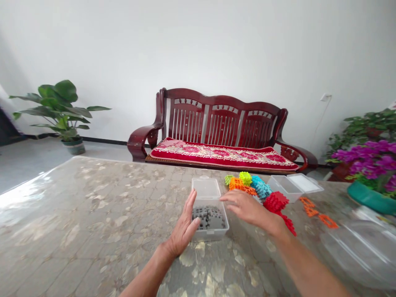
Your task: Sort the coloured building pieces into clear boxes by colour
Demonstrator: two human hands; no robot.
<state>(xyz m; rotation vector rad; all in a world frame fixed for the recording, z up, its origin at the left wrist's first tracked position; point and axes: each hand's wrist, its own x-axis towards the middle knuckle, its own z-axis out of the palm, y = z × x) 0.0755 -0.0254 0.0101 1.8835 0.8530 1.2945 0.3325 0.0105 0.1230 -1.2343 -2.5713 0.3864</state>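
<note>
A clear plastic box (213,235) stands in front of me with its lid (205,188) folded back on the far side. Inside lie several grey interlocking puzzle-like pieces (208,217). My left hand (185,227) is at the box's left side, fingers stretched out and thumb near the rim; whether it touches the wall I cannot tell. Above the far right corner reaches my right hand (244,205), palm down with fingers extended and nothing visible in them. Just beyond it are orange pieces (236,184), a blue stack (261,187) and red pieces (276,202).
A second clear box (286,189) with an open lid stands at the back right. Loose orange pieces (309,207) and a large transparent container (361,251) lie to the right. A teal flower pot (369,198) stands at the right edge. A wooden bench (213,119) is behind the table (102,214).
</note>
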